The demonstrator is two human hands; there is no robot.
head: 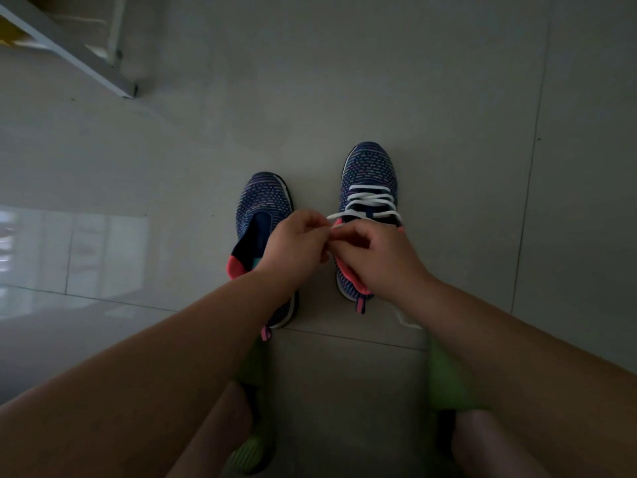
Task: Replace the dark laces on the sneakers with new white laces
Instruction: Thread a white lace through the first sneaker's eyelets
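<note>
Two dark blue knit sneakers with pink heel collars stand side by side on the floor, toes pointing away from me. The right sneaker (370, 170) carries a white lace (370, 198) crossed through its eyelets. The left sneaker (263, 201) shows no lace and its tongue lies bare. My left hand (293, 243) and my right hand (375, 253) meet over the right sneaker's collar, and each pinches a strand of the white lace between thumb and fingertips. A loose white lace end (408, 320) lies on the floor behind the right sneaker's heel.
The floor is pale glossy tile (448, 98). A grey metal frame leg (69, 46) slants across the top left corner. My feet in green slippers (250, 453) sit close below the sneakers, partly hidden by my forearms.
</note>
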